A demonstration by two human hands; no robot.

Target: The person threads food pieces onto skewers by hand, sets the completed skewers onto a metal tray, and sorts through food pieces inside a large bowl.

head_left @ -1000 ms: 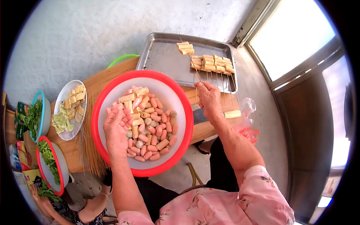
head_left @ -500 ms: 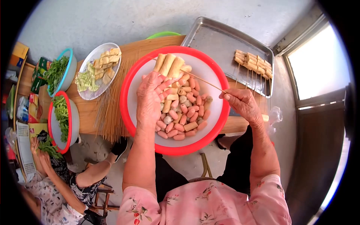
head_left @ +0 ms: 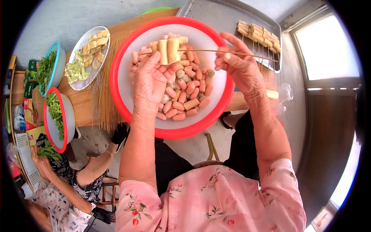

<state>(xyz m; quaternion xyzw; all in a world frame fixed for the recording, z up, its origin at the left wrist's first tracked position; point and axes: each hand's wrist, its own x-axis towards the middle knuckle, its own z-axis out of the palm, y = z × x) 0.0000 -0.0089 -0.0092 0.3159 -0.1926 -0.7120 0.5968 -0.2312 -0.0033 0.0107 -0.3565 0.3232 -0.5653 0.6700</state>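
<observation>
Over a red-rimmed white basin (head_left: 116, 73) my left hand (head_left: 148, 79) is closed on the left end of a wooden skewer (head_left: 208, 50). Pale yellow tubular pieces (head_left: 169, 52) are threaded on it near that hand. My right hand (head_left: 239, 63) is beside the skewer's right part, fingers spread; the skewer passes behind or against them, and no firm grip shows. Below lie small pink sausages (head_left: 178, 116), grey balls and brown tube pieces in the basin.
A metal tray (head_left: 216, 15) with finished skewers (head_left: 259, 35) stands at the back right. Left are a plate of food (head_left: 79, 86), loose sticks (head_left: 104, 104) and two bowls of greens (head_left: 63, 133). Another person's hands (head_left: 40, 162) hold leaves at the lower left.
The loaded skewer has left the tray side and is now level over the basin. My right hand's fingers have opened along it, and my left hand has come to its left end.
</observation>
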